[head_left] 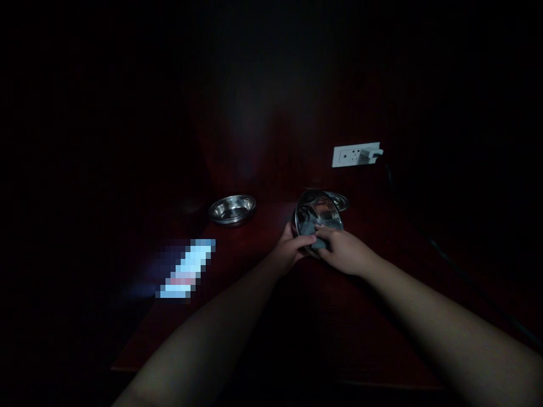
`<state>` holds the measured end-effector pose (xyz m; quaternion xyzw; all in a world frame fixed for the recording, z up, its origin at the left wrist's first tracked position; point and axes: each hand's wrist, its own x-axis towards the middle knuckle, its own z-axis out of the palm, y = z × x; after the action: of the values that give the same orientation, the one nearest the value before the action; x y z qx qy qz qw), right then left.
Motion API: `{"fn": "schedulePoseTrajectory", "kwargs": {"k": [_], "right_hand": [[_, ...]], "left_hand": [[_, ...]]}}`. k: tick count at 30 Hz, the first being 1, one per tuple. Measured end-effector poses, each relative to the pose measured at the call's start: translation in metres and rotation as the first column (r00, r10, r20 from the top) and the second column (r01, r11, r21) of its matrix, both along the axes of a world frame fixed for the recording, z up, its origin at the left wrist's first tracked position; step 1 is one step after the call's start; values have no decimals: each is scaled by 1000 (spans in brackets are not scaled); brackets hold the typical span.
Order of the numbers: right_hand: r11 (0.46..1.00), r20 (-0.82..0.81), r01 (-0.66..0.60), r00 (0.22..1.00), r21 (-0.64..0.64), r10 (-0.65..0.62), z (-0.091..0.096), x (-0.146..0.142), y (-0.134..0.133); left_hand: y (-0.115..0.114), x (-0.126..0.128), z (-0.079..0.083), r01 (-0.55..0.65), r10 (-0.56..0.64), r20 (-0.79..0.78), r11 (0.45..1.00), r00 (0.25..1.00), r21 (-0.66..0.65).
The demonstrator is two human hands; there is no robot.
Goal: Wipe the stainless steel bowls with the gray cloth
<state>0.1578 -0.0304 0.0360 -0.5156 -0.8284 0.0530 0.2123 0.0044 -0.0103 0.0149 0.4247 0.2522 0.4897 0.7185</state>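
A shiny metal bowl point(319, 201) is tilted up off the dark red table, its opening turned toward me. My left hand point(292, 249) grips its lower left rim, the thumb lying over the edge. Inside the bowl, my right hand point(344, 249) presses a grey-green cloth point(311, 225) against the wall, fingers closed on it. The left fingers under the bowl are hidden.
Stacked metal dishes point(232, 210) stand at the left back. Another metal dish point(339, 200) shows partly behind the bowl. A bright pixelated rectangle point(189, 268) lies at the left. A white wall socket point(355, 155) holds a plug with a dark cable. Surroundings are very dark.
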Motion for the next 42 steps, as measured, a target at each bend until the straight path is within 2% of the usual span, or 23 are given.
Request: {"fn": "schedulePoseTrajectory", "kwargs": {"k": [5, 10, 17, 23, 29, 35, 42], "right_hand": [[998, -101, -42, 994, 40, 46, 4, -2, -2], [983, -159, -173, 971, 54, 180, 5, -5, -5], [951, -245, -308, 920, 35, 307, 6, -9, -10], [949, -300, -315, 908, -26, 293, 11, -11, -12], [958, -239, -280, 936, -68, 257, 11, -9, -11], [970, -172, -225, 963, -96, 206, 16, -5, -11], [979, -135, -153, 982, -137, 134, 20, 0, -8]], "left_hand": [[-1, 2, 1, 17, -17, 48, 1000, 999, 13], [2, 1, 1, -7, 15, 92, 995, 996, -95], [2, -3, 6, 68, -56, 74, 983, 996, -170], [3, -1, 4, 49, -35, 84, 984, 996, -173], [3, 3, 3, -17, 36, 106, 984, 994, -180], [-3, 5, 3, -96, 107, 62, 982, 992, -162], [-1, 7, 0, -133, 143, 56, 979, 988, -155]]}}
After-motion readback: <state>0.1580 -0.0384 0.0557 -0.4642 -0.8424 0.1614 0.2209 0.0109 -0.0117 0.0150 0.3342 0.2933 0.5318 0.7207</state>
